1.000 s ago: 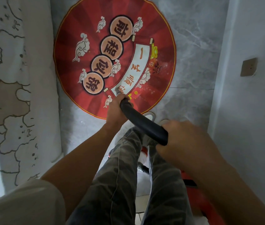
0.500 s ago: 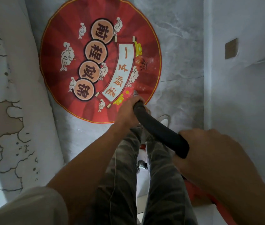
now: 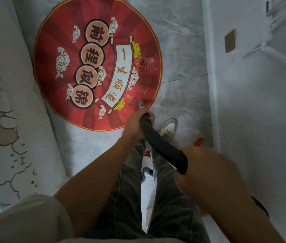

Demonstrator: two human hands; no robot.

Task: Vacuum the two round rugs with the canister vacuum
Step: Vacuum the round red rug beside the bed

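Left hand (image 3: 135,126): fingers are wrapping round the far end of the black wand (image 3: 161,146) and clamping it. The knuckles are facing up and the forearm is reaching out straight, forward and down. Right hand (image 3: 207,165): it is closing over the wand's near end with the back of the hand facing the camera. It is motion-blurred, but the tube is running into the palm, so it is gripping there too.

Wand: the long axis is running diagonally from the right hand, forward and leftward, pointing at the round red rug (image 3: 54,50). The pale nozzle tip (image 3: 141,104) is sitting over the rug's red border, just inside the rim nearest the person. Whether it is touching the pile cannot be told.

Rug: it is lying flat on the grey marbled floor (image 3: 179,50). Four round medallions are reading 前程似锦 in dark characters, running far to near down the rug's middle. Beside them a white scroll is showing 一 at its far end and 顺 lower down; the other characters are too stylised to read.

A white shoe (image 3: 168,127) is standing just off the rug's near rim. A red vacuum part (image 3: 198,141) is showing beyond the shoe, farther from the rug. A pale patterned carpet (image 3: 7,128) is running along the rug's left side.
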